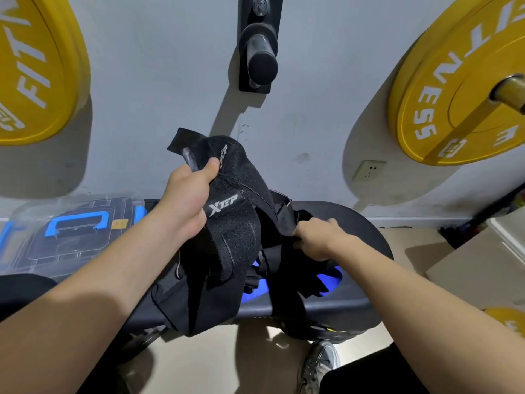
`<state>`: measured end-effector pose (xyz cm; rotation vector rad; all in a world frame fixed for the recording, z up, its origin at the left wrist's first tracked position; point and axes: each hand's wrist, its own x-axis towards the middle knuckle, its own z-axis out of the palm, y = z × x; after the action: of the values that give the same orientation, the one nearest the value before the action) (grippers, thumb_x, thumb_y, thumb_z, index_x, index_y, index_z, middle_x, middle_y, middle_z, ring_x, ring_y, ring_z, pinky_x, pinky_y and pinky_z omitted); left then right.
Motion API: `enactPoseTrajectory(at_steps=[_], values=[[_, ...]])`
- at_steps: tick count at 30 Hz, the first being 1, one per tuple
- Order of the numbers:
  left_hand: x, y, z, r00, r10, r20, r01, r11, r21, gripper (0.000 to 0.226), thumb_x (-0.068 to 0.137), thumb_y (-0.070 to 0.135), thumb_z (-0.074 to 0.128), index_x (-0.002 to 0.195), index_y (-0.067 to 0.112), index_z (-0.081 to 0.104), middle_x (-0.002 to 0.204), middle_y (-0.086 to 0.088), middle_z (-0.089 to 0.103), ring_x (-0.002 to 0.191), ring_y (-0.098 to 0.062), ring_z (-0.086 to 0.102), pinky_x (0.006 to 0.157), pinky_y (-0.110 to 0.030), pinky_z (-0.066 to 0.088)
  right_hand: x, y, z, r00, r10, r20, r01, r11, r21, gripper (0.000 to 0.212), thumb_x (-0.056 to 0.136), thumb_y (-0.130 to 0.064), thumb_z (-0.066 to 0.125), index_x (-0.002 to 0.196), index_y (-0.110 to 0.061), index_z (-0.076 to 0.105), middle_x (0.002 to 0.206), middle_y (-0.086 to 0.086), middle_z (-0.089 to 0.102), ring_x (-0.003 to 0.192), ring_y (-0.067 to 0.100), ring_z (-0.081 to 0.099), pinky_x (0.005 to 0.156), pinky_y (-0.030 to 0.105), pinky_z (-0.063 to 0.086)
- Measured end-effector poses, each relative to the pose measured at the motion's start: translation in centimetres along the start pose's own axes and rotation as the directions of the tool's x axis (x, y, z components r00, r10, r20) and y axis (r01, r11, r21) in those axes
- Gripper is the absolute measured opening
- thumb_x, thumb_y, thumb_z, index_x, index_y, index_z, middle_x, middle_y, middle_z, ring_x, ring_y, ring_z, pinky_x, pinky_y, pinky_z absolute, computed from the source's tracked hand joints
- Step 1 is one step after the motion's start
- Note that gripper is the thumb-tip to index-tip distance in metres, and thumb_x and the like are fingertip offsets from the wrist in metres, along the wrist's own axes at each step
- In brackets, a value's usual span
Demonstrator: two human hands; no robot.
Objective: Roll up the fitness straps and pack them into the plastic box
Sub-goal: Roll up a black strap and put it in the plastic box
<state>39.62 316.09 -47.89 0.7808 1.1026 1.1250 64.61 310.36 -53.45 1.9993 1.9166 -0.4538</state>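
Observation:
A wide black fitness strap (230, 223) with a white XTEP label hangs in the air over a black bench (355, 305). My left hand (186, 200) grips its upper end, thumb pressed on the fabric. My right hand (318, 238) grips a narrower black band of the same bundle lower to the right. More black straps and something blue (332, 277) lie on the bench beneath. The clear plastic box (71, 231) with blue handle and latches sits closed at the left, partly behind my left forearm.
Yellow weight plates (34, 69) (460, 89) hang on the grey wall, with a black peg (260, 52) between them. Cardboard boxes (480, 263) stand at the right. Another yellow plate (508, 319) lies low right. A shoe (318, 365) shows on the floor.

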Motion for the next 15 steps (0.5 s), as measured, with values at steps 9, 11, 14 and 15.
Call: enactPoseTrajectory(at_steps=[9,11,14,15], values=[[0.6,0.0,-1.3,0.974,0.168,-0.152,-0.127,0.961,0.245,0.026,0.109,0.030,0.063,0.126,0.011,0.065,0.125,-0.003,0.072,0.121,-0.022,0.066,0.108,-0.042,0.053,-0.4,-1.9,-4.4,0.898,0.045,-0.439,0.230,0.801,0.553,0.020,0.114,-0.023,0.037,0.102,-0.011,0.046,0.085,0.002,0.055,0.079,0.023,0.051,0.060,0.032,0.035],[0.9,-0.2,-1.8,0.975,0.151,-0.163,-0.099,0.953,0.287,0.031,0.108,0.032,0.062,0.126,0.006,0.064,0.115,-0.001,0.068,0.107,-0.020,0.062,0.095,-0.037,0.051,-1.0,-2.0,-5.3,0.839,0.102,-0.535,0.275,0.769,0.577,0.018,0.114,-0.022,0.037,0.101,-0.012,0.045,0.082,0.003,0.055,0.077,0.025,0.052,0.060,0.036,0.036],[1.1,-0.3,-2.3,0.973,0.162,-0.167,-0.094,0.930,0.355,0.028,0.107,0.029,0.062,0.116,0.003,0.064,0.102,-0.004,0.063,0.094,-0.021,0.055,0.079,-0.034,0.045,-2.5,-2.5,-7.1,0.673,0.214,-0.708,0.360,0.741,0.567,0.020,0.102,-0.024,0.047,0.083,-0.019,0.044,0.067,-0.001,0.050,0.062,0.008,0.044,0.054,0.030,0.032],[1.0,-0.1,-2.4,0.971,0.179,-0.157,-0.108,0.920,0.378,0.021,0.106,0.027,0.063,0.110,0.006,0.065,0.098,-0.003,0.063,0.092,-0.021,0.055,0.076,-0.033,0.044,-3.1,-2.7,-7.7,0.634,0.204,-0.746,0.381,0.757,0.531,0.022,0.094,-0.025,0.051,0.075,-0.019,0.043,0.065,-0.002,0.049,0.060,0.007,0.044,0.053,0.025,0.032]])
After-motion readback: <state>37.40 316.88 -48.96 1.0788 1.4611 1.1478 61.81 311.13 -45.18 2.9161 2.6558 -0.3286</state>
